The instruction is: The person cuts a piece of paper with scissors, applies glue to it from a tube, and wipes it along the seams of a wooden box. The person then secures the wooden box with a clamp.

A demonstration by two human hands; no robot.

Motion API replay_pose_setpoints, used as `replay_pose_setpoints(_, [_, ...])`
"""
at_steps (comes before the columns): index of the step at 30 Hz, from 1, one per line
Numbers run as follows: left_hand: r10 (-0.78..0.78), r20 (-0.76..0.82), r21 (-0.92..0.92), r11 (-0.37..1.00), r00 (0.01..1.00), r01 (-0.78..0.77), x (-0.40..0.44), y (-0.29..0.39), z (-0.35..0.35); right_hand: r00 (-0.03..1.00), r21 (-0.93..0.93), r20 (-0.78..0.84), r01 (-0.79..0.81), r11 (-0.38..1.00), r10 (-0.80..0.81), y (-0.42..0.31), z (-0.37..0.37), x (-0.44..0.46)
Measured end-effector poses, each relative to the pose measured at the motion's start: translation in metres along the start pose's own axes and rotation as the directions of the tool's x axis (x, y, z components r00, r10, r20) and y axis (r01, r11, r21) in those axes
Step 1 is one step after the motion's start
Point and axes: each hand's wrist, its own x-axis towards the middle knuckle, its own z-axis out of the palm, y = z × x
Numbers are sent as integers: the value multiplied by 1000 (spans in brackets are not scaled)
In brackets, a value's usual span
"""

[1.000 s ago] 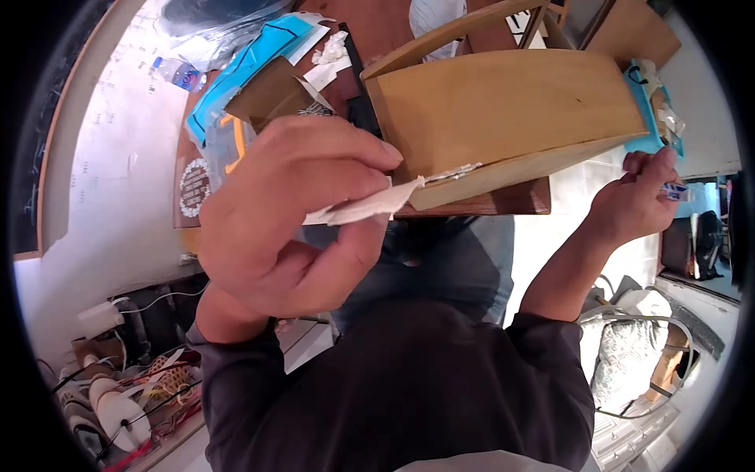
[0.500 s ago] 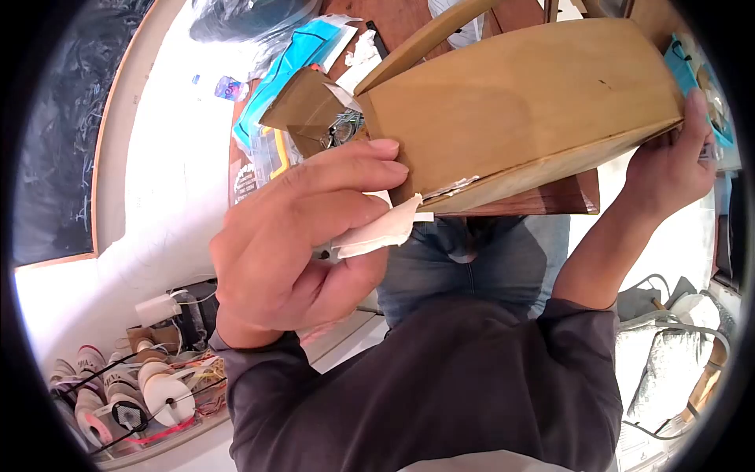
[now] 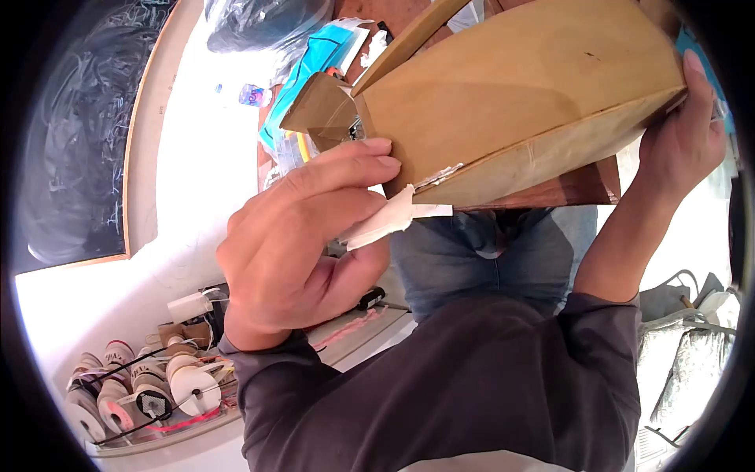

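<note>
A brown wooden piece [image 3: 519, 86] with a broad, smooth face is held tilted in front of me, a curved wooden bar [image 3: 409, 49] joined near its left end. White paste-like residue [image 3: 440, 176] shows along its lower left edge. My left hand [image 3: 295, 236] pinches a torn, folded scrap of white paper [image 3: 383, 223], its upper fingertips resting at the wood's left corner. At the far right end, my right hand [image 3: 683, 145] grips the wooden piece; part of its fingers is hidden behind the wood.
An open cardboard box [image 3: 321, 108] and a bright blue package [image 3: 314, 57] lie on the reddish-brown table beyond my left hand. Several spools [image 3: 193, 385] sit on a rack at lower left. A blackboard [image 3: 79, 118] stands left, a silvery bag [image 3: 684, 362] at lower right.
The view has shifted, so most things appear further right. The wooden piece is raised slightly at its right end, and the paper scrap has turned a little at its edge.
</note>
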Motion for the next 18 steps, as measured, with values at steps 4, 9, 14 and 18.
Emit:
replay_pose_setpoints(4, [16, 15, 42, 999, 1000, -16, 2, 1, -2, 1000, -3, 9, -9, 1000, 9, 8, -6, 3])
replay_pose_setpoints(9, [29, 49, 95, 995, 998, -34, 11, 6, -5, 997, -122, -46, 49, 991, -55, 7, -2, 1])
replay_pose_setpoints(14, [-28, 143, 187, 982, 989, 1, 21, 14, -12, 977, -75, 69, 208, 975, -203, 1, 17, 4])
replay_pose_setpoints(18, [-37, 134, 182, 983, 990, 12, 23, 14, -10, 976, -74, 69, 212, 974, -207, -2, 19, 2])
